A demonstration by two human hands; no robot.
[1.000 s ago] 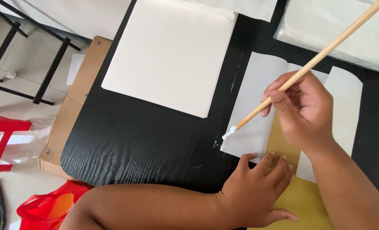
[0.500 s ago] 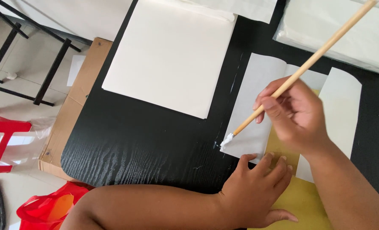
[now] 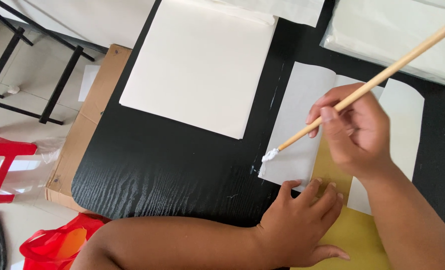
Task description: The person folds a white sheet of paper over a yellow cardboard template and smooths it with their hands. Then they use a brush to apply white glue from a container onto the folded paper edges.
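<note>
A person's right hand (image 3: 355, 132) is closed around a long pale wooden brush (image 3: 367, 85), whose white-loaded tip touches the left edge of a white flap of paper (image 3: 302, 125). That flap lies on a black wood-grain table (image 3: 157, 165), over a mustard-yellow sheet (image 3: 355, 235). At six o'clock from the tip, the left hand (image 3: 302, 227) presses flat, fingers spread, on the paper's lower edge. At eleven o'clock lies a large cream square sheet (image 3: 202, 65), possibly a stack.
</note>
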